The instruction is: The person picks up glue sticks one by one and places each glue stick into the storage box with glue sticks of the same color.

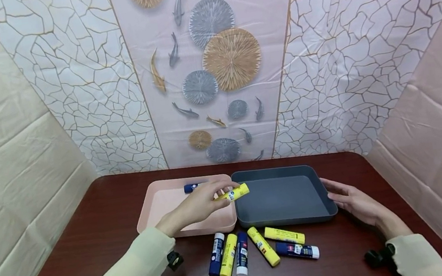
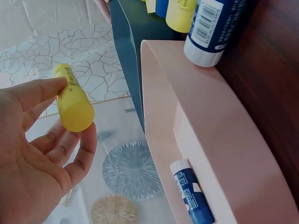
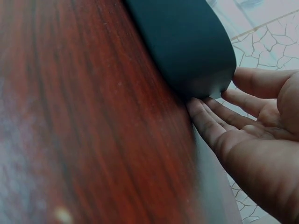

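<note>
My left hand point(image 1: 199, 203) pinches a yellow glue stick point(image 1: 238, 192) between thumb and fingers, over the inner rims of two trays. In the left wrist view one end of this yellow glue stick point(image 2: 77, 114) faces the camera. Below lies the pink tray point(image 1: 158, 208), holding a blue glue stick point(image 1: 192, 187) with a white cap. The dark blue-grey tray point(image 1: 282, 195) stands right beside it with a bare floor. At that tray's right wall, my right hand point(image 1: 355, 204) rests its fingertips, fingers fairly straight; the right wrist view shows them at the tray's corner point(image 3: 205, 70).
In front of the trays lie several glue sticks: a blue one point(image 1: 217, 255), a yellow one point(image 1: 228, 256), another blue one point(image 1: 241, 254), a slanted yellow one point(image 1: 263, 246), a crosswise yellow one point(image 1: 284, 235) and a crosswise blue one point(image 1: 297, 250). The dark wooden table point(image 1: 102, 230) meets a patterned backdrop.
</note>
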Tool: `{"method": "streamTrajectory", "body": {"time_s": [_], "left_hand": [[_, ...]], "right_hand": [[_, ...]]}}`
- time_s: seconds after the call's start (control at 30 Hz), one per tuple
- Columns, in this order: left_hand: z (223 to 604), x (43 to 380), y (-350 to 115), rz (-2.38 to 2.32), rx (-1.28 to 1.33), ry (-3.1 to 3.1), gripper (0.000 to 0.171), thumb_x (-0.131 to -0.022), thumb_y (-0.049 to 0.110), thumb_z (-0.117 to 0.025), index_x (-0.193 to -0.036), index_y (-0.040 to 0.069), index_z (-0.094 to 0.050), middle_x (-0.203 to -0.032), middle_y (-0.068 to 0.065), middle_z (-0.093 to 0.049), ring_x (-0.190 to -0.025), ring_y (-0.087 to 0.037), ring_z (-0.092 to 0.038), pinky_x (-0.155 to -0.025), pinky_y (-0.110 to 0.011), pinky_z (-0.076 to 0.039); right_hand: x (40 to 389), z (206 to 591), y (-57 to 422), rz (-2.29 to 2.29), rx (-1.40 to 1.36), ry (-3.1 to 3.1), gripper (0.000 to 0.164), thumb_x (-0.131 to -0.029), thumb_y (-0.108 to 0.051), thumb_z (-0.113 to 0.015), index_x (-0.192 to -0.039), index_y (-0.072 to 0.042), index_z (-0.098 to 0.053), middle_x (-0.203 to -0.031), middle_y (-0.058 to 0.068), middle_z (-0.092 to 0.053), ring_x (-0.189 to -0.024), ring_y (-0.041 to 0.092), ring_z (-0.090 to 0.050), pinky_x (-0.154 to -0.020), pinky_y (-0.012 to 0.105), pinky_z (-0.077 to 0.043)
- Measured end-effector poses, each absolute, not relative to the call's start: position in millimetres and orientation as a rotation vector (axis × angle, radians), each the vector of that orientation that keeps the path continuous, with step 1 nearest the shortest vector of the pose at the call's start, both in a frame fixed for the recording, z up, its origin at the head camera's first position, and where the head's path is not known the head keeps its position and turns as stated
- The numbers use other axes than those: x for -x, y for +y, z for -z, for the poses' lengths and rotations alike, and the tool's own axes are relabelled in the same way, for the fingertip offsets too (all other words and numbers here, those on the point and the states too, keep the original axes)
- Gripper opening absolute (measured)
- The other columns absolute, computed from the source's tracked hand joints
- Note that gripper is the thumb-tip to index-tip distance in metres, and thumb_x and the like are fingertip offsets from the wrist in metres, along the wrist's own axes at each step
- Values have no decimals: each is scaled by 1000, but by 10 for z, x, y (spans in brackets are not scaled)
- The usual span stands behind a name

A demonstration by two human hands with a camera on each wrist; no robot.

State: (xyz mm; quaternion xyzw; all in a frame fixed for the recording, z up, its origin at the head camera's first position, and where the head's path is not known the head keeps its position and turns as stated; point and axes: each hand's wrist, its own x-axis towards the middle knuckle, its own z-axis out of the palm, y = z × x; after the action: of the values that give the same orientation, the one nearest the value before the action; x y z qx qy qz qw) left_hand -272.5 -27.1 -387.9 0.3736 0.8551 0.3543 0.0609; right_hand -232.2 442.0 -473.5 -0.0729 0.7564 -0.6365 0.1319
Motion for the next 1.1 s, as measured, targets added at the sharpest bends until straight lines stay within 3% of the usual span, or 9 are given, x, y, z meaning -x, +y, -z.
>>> {"method": "streamTrajectory", "body": {"time_s": [1.1], "left_hand": [[3692,3107,179,-1017,-1221,2487,43,-103,18,-68,-145,26,-61,-123,-1,-63,-104,-15,-60,-87,-33,-52]], "right_hand": [[2325,4744,4423,1842,232,2190,69,-111,-18,-51,-166,-2,-13,-169,28,-11,-126,-2,-56,-99,19,-49]]}}
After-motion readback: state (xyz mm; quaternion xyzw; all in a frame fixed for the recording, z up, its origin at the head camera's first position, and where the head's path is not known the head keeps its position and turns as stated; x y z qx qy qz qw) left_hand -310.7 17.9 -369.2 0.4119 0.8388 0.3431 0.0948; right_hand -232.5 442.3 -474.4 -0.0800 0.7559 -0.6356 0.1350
